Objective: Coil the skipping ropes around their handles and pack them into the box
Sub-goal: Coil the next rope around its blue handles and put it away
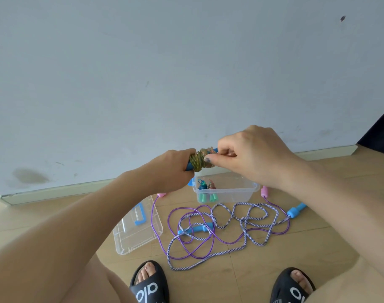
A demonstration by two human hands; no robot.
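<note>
Above the box (226,191), left hand (173,167) grips the coiled rope (200,160); right hand (250,156) pinches its end.

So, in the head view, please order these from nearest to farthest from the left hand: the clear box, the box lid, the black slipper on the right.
1. Clear box, just below-right of the left hand.
2. Box lid, on the floor lower left.
3. Black slipper, bottom right.

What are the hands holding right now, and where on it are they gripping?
A coiled rope bundle: the left hand grips its blue handles at one end, the right hand pinches the rope at the other end.
</note>
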